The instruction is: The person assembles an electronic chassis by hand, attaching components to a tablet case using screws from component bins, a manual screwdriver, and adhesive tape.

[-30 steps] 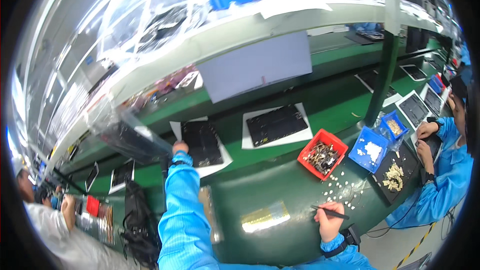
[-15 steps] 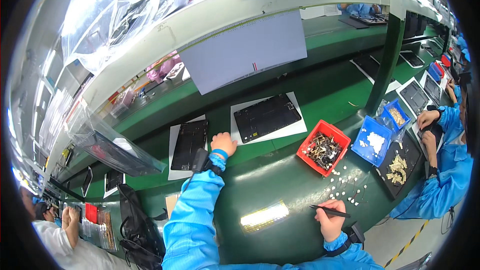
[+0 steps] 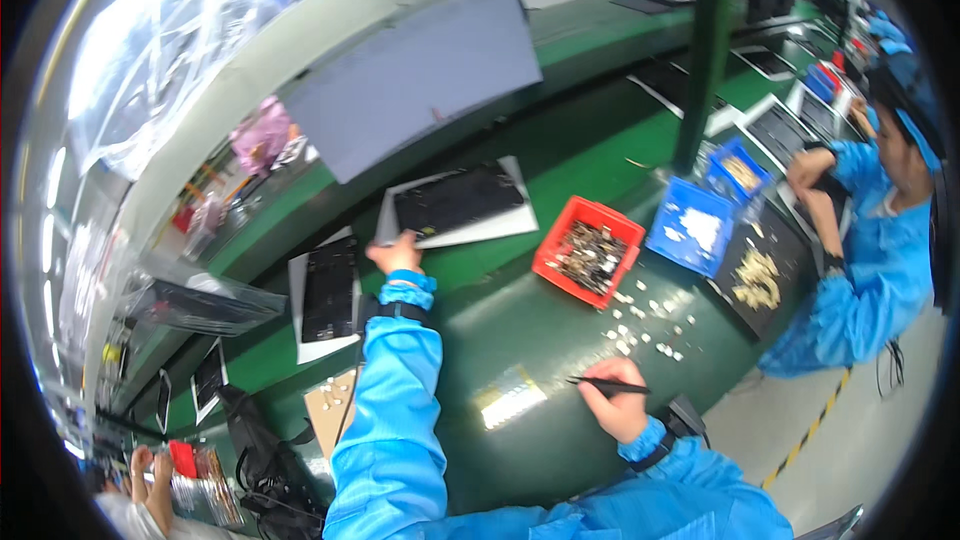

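Observation:
My left hand [image 3: 397, 254] reaches to the near left corner of a white sheet [image 3: 519, 220], fingers closed at its edge. On that sheet lies a black tablet housing [image 3: 460, 202]. Left of it, a second black tablet housing [image 3: 330, 292] rests on another white sheet. My right hand [image 3: 617, 408] grips slim black tweezers [image 3: 610, 385], their tip pointing left over the green bench [image 3: 540, 340]. Beyond that hand, small white pieces [image 3: 645, 318] are scattered near a red bin [image 3: 590, 252] of small mixed parts.
Right of the red bin stand a blue bin [image 3: 692, 225] with white pieces, a smaller blue bin [image 3: 738, 172] and a black tray [image 3: 757, 275] of pale strips. A co-worker [image 3: 860, 240] works at right. A green post [image 3: 703, 70], hanging white board [image 3: 415, 80] and black bag [image 3: 265, 460] surround the bench.
The view has turned right, shifting the scene leftward. My left hand has moved onto the white sheet's corner; my right hand still holds the tweezers.

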Demonstrator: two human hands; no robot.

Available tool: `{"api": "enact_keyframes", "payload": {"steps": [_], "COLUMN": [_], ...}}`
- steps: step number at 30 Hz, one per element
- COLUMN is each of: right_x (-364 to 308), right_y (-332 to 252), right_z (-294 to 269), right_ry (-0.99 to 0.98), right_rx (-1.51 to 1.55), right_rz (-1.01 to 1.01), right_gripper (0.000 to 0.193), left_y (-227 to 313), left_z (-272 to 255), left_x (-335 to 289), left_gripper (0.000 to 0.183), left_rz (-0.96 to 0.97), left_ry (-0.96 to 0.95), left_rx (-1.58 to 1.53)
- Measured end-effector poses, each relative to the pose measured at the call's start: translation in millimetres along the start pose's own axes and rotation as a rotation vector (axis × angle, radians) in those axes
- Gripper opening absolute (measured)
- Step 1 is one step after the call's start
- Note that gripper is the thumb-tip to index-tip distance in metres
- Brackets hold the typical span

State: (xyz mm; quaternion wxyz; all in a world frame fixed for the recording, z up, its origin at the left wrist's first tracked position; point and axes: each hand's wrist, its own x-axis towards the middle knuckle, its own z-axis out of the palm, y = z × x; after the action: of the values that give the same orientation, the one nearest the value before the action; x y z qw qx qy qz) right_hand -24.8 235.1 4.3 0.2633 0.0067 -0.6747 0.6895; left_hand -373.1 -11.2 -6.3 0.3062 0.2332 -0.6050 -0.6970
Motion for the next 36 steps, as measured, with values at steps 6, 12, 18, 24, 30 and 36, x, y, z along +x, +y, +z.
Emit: {"api": "enact_keyframes", "payload": {"steps": [6, 12, 18, 24, 30, 36], "right_x": [5.1, 36.9, 55.9, 55.7, 58.0, 46.6], "right_y": [-5.8, -16.4, -6.8, 8.3, 29.6, -1.5], "right_z": [-27.3, -126.0, -156.1, -151.9, -160.6, -151.5], "right_ry": [-0.023, 0.204, -0.029, -0.064, 0.210, 0.309], "right_rx": [0.009, -0.638, -0.881, -1.016, -0.582, -0.069], "right_rz": [-0.146, -0.149, -0.089, -0.090, 0.067, 0.264], "right_gripper": [0.005, 0.009, 0.015, 0.015, 0.020, 0.013], "left_y": [109.2, 211.6, 270.9, 272.9, 170.1, 59.9], "left_z": [7.1, -60.3, -184.7, -222.9, -159.8, -137.4], "left_x": [-50.0, -94.5, -77.7, -134.4, -230.4, -275.0], "left_gripper": [0.020, 0.016, 0.040, 0.039, 0.028, 0.028], "left_rz": [0.318, 0.642, 0.462, 0.234, 0.306, 0.363], "left_ry": [-0.184, -0.553, -0.896, -1.349, -1.772, -1.563], "left_rx": [-0.084, -0.135, -0.094, 0.373, 0.664, 0.869]}}
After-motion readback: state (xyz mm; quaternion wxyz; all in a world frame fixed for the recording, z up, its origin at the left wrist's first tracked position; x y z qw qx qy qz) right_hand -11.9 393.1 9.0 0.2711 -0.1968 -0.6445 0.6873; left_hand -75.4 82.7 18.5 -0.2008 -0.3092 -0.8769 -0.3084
